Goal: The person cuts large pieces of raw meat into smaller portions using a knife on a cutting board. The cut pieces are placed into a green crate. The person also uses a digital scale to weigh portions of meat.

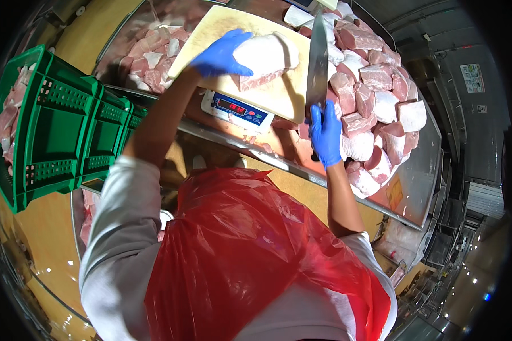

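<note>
A thick chunk of pork (pixel 265 55) with a white fat layer on top and pink flesh along its lower side lies on a pale cutting board (pixel 205 31). My gloved left hand (pixel 223 54) grips its left end, fingers above and thumb below. In my gloved right hand (pixel 326 135) is a large knife (pixel 317 71) by its dark handle, the wide blade pointing away from me along the board's right edge. The blade is apart from the chunk. Partly under the board's near edge sits a digital scale (pixel 238 110) with a lit red display.
Many pork chunks (pixel 375 102) are heaped right of the board on a metal table (pixel 418 196). Smaller meat pieces (pixel 153 54) lie to its left. Stacked green crates (pixel 57 133), the top one holding meat, stand at the far left. A red plastic apron (pixel 239 244) covers my front.
</note>
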The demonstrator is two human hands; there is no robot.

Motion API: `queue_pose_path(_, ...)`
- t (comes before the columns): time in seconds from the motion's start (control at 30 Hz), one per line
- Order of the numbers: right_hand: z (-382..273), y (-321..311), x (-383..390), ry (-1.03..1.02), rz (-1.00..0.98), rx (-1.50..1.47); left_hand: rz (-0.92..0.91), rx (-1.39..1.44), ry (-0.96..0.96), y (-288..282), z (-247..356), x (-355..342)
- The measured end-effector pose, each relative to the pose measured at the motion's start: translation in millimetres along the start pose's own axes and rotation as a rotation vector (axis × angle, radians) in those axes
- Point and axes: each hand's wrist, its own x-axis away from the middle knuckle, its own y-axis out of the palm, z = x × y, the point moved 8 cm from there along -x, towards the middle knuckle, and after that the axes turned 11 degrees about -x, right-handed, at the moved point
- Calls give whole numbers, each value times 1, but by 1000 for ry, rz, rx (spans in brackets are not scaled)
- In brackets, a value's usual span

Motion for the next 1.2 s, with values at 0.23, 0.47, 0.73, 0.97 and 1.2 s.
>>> queue_pose_path(0.23, -34, 59, -35, -196, -257, 200, 225, 205, -96, 43, 97, 123)
queue_pose_path(0.47, -85, 135, -101, -469, -390, 213, 313, 110, -144, 29, 87, 162)
queue_pose_path(0.73, 32, 4, -14, -112, -726, 667, 438, 77, -433, 3, 54, 185)
queue_pose_path(0.97, -3, -76, 2, -145, -538, 647, 532, -48, -364, -6, 90, 129)
queue_pose_path(1.2, -59, 50, -24, -289, -230, 205, 667, -227, -173, 33, 84, 88)
